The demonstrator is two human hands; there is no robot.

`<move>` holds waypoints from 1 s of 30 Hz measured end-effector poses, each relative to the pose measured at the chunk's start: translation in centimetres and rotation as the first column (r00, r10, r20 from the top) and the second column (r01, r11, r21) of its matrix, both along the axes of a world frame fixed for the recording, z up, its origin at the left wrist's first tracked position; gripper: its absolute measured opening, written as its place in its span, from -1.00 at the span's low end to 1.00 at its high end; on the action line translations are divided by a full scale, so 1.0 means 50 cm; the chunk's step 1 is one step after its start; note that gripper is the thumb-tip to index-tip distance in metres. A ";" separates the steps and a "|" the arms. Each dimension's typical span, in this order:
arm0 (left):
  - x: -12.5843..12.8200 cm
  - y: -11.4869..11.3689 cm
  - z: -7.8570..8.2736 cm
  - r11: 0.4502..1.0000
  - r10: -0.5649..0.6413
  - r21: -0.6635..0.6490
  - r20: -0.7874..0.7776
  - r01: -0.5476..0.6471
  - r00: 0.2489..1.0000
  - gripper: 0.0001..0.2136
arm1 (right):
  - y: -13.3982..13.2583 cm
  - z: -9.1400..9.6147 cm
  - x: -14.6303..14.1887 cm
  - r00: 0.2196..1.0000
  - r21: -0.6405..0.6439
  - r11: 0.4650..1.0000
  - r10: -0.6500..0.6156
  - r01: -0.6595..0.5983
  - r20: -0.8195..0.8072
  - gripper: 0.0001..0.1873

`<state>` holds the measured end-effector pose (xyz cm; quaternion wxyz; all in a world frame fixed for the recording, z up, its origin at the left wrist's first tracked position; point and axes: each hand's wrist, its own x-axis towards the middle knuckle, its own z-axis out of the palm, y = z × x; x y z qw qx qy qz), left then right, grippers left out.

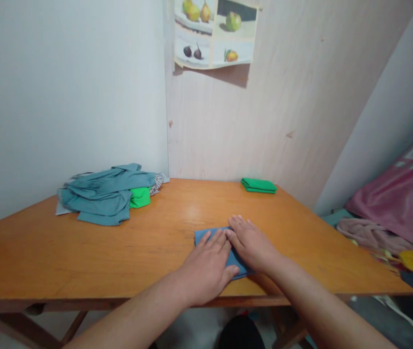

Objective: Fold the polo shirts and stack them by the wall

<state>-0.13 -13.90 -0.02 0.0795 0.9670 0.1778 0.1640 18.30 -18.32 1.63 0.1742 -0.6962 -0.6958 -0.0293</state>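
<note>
A folded blue cloth [238,264] lies near the front edge of the wooden table, partly covered by both hands. My left hand [210,266] rests flat on its left side, fingers stretched out and thumb spread toward the right. On the cloth's right side lies my right hand [252,245], also flat with its fingers extended. The fingers of the two hands meet near the middle of the cloth. Neither hand grips anything; the palms press down on the fabric. Much of the cloth's surface is hidden under them.
A loose heap of teal clothing [101,196] lies at the table's back left, with a bright green piece [140,198] beside it. A folded green cloth [259,185] sits at the back right of the table [170,252]. Beyond its right edge are pink fabrics [403,194].
</note>
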 end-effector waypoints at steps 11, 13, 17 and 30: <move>-0.043 0.016 0.008 0.978 -0.004 -0.197 0.285 0.062 0.958 -0.64 | -0.023 -0.059 0.026 0.999 -0.088 0.995 -0.043 0.042 -0.002 -0.27; -0.061 0.057 0.015 0.956 0.159 -0.293 0.428 -0.029 0.890 -0.70 | -0.022 -0.057 0.029 0.999 -0.094 0.995 -0.036 0.037 0.016 -0.28; -0.087 0.144 0.007 0.888 0.383 -0.417 0.438 -0.193 0.813 -0.79 | -0.013 -0.031 0.030 0.995 -0.064 0.998 -0.022 0.029 0.101 -0.30; -0.075 0.195 -0.006 0.964 0.135 -0.243 0.092 -0.110 0.986 -0.78 | 0.017 -0.057 -0.035 0.988 -0.024 0.988 0.153 -0.153 -0.009 -0.33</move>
